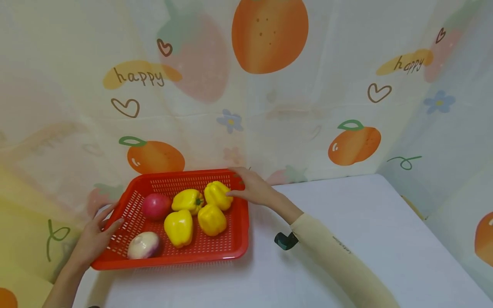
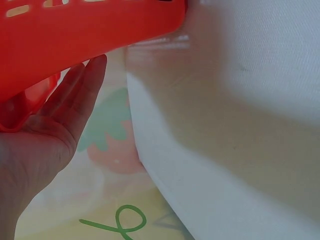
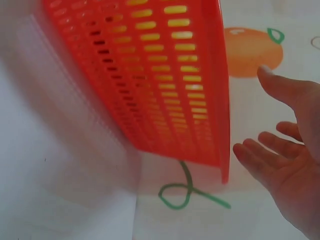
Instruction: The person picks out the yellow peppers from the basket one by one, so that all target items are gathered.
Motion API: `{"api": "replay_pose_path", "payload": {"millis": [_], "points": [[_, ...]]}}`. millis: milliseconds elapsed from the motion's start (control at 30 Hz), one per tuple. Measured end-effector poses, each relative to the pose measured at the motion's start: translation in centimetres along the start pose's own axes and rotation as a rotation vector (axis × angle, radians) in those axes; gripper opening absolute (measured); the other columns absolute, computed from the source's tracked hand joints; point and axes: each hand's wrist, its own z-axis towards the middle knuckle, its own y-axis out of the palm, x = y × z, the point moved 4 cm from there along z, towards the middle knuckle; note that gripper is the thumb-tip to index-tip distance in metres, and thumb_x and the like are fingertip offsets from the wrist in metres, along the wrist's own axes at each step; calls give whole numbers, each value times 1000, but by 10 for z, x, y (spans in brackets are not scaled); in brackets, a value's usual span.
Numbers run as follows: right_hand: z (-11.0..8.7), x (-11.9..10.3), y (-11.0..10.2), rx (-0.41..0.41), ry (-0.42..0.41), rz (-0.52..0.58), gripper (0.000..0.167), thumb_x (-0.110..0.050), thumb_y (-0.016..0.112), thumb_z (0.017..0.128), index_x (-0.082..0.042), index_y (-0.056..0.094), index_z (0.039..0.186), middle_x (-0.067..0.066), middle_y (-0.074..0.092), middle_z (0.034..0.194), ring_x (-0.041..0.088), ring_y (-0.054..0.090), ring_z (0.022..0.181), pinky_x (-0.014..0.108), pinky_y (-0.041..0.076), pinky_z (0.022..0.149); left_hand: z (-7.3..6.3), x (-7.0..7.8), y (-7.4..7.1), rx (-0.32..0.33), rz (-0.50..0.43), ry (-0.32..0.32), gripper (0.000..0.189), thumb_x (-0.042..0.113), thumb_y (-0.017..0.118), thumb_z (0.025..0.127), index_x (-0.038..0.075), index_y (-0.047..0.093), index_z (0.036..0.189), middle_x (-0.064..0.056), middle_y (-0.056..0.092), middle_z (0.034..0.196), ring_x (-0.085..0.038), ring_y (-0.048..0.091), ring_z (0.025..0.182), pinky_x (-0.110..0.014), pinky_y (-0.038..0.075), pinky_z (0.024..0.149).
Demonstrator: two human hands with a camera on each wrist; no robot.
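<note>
A red plastic basket (image 1: pixel 192 256) with slotted walls sits at the left of the white table in the head view. Several yellow bell peppers (image 1: pixel 179 229), a round pinkish-red fruit (image 1: pixel 155 206) and a white-and-purple round vegetable (image 1: pixel 144 245) lie inside it. My left hand (image 1: pixel 92 239) grips the left rim, thumb over the top and fingers outside and below. At the back right corner, my right hand (image 1: pixel 252 186) is spread over the rim. In the right wrist view, the right fingers (image 3: pixel 257 155) are extended, slightly apart from the basket wall.
The white table (image 1: pixel 331 214) extends to the right of the basket. Behind it hangs a pale cloth (image 1: pixel 269 128) printed with fruit, hearts and flowers. A small dark green object (image 1: pixel 286 241) shows beside the right sleeve (image 1: pixel 331 252).
</note>
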Motion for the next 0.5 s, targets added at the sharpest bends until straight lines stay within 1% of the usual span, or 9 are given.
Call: {"api": "replay_pose_path", "payload": {"millis": [100, 167, 367, 433, 500], "points": [[4, -5, 3, -7, 5, -8, 77, -30, 75, 88, -5, 36, 149, 18, 47, 144, 33, 48, 129, 44, 46, 101, 0, 0, 0, -1, -6, -11, 64, 31, 50, 103, 2, 23, 154, -39, 49, 125, -6, 62, 78, -27, 57, 61], [6, -7, 6, -11, 14, -38, 77, -31, 75, 87, -5, 37, 149, 16, 45, 146, 32, 47, 130, 43, 45, 102, 0, -1, 1, -1, -5, -23, 65, 33, 49, 103, 2, 23, 154, -38, 49, 126, -6, 62, 80, -28, 57, 62], [16, -14, 12, -28, 59, -186, 80, -37, 73, 88, -4, 36, 150, 12, 42, 151, 27, 41, 137, 40, 39, 108, -1, 0, 2, -1, -15, -37, 66, 34, 49, 103, 3, 23, 154, -38, 49, 127, -9, 63, 81, -29, 57, 62], [19, -17, 14, -38, 80, -230, 80, -39, 73, 88, -3, 36, 149, 12, 43, 150, 26, 42, 137, 38, 39, 108, -1, 0, 2, -2, -17, -42, 66, 34, 49, 103, 3, 23, 154, -38, 48, 127, -10, 63, 81, -29, 57, 62], [22, -19, 18, -68, 120, -259, 80, -39, 72, 88, -2, 36, 149, 13, 44, 149, 26, 44, 136, 38, 40, 107, -1, -1, 2, -3, -13, -50, 66, 35, 50, 102, 4, 23, 154, -38, 47, 128, -12, 63, 83, -29, 58, 62]]}}
